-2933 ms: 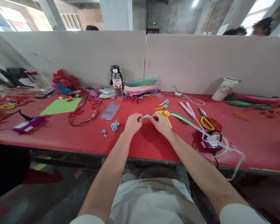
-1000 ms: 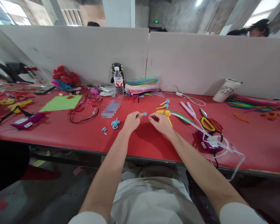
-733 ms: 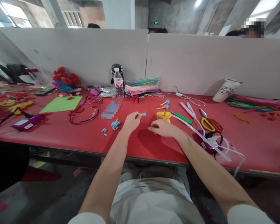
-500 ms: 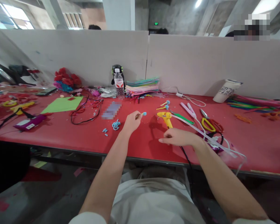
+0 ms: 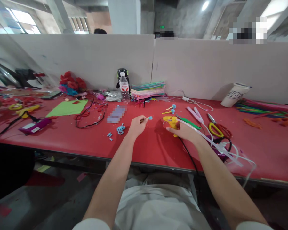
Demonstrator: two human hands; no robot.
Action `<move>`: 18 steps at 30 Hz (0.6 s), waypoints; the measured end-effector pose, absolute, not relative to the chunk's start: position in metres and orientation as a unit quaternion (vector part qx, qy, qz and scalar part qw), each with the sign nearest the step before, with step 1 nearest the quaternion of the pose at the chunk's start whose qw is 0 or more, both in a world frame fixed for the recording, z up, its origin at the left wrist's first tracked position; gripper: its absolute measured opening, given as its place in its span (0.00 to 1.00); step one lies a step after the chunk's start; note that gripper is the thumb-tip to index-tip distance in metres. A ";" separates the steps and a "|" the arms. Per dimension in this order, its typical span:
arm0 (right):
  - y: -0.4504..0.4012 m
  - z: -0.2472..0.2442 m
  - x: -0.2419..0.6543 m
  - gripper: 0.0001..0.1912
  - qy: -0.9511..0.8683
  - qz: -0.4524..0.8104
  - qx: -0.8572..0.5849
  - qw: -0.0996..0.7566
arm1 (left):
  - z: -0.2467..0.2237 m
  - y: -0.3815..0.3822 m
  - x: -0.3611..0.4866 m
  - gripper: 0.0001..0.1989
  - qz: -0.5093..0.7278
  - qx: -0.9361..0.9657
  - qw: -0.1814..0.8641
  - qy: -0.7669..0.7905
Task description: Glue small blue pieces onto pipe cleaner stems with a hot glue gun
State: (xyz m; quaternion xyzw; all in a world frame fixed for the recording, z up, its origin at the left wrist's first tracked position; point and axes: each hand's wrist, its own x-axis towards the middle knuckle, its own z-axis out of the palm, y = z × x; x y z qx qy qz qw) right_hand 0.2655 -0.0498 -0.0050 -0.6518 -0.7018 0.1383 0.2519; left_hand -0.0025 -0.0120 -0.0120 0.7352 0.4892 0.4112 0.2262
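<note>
My left hand [image 5: 137, 125] is closed in a pinch on a small blue-tipped pipe-cleaner piece [image 5: 150, 118], its blue end sticking out to the right past the fingertips. My right hand [image 5: 184, 130] is around the handle of a yellow hot glue gun [image 5: 170, 119], whose nozzle points left; the thumb lies across the near side and the other fingers are mostly hidden. A long clear glue stick [image 5: 206, 137] runs from the gun's back. Left of my left hand lies a pile of short blue pieces [image 5: 120, 128]. Two finished-looking yellow-stemmed blue pieces [image 5: 172, 111] rest behind the gun.
Scissors [image 5: 215, 127], a pink hair-straightener-like tool [image 5: 195, 114] and a green-handled tool [image 5: 190, 123] lie right. A paper cup [image 5: 235, 95], a water bottle [image 5: 124, 88] and pipe cleaners [image 5: 148, 90] stand or lie along the partition. A black cord [image 5: 188, 153] crosses the front edge.
My right hand has moved forward and closed around the glue gun's handle, which it was just behind before. The left hand still pinches the blue-tipped piece. The view has shifted slightly.
</note>
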 end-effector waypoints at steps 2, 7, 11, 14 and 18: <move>-0.056 -0.004 0.268 0.26 -0.681 0.121 -0.692 0.204 | -0.012 -0.012 -0.003 0.14 0.412 0.733 0.235 0.488; -0.093 0.005 0.270 0.27 -0.708 0.112 -0.661 0.222 | -0.014 -0.009 -0.001 0.15 0.433 0.719 0.250 0.482; -0.105 0.012 0.246 0.19 -0.769 0.255 -0.522 0.266 | -0.014 -0.010 0.001 0.12 0.442 0.725 0.260 0.459; -0.087 0.010 0.220 0.13 -0.759 0.273 -0.497 0.320 | -0.012 -0.012 0.001 0.12 0.448 0.733 0.249 0.448; -0.053 -0.002 0.194 0.14 -0.717 0.235 -0.494 0.432 | -0.011 -0.012 0.000 0.11 0.441 0.742 0.237 0.445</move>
